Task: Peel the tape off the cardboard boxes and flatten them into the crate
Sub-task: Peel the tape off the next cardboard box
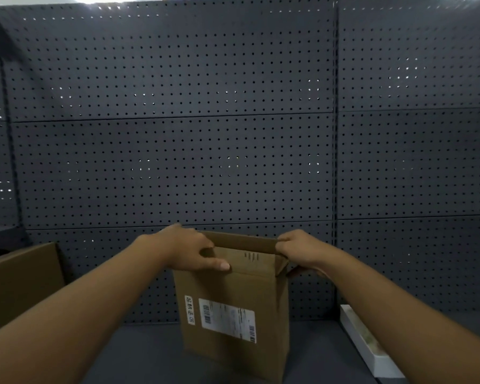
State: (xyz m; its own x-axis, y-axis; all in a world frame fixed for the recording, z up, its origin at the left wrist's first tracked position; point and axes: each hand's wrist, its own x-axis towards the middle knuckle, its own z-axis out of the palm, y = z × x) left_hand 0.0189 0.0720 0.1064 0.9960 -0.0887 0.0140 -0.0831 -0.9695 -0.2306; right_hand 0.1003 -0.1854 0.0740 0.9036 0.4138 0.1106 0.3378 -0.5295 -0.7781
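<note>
Two bare arms reach out. Left hand point(187, 249) and right hand point(298, 249) are apart, each pinching a top edge of the cardboard box point(233, 306), which stands on the dark shelf point(139, 353). Best to push both sides together evenly so it folds flat.

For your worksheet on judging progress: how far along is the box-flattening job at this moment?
Done: nothing visibly flattened; no crate in view. In hand: the left hand and right hand grip the top edges of the labelled cardboard box, which stands upright and open-topped. Left: collapsing it, then the second box at the left. Tape cannot be made out.
</note>
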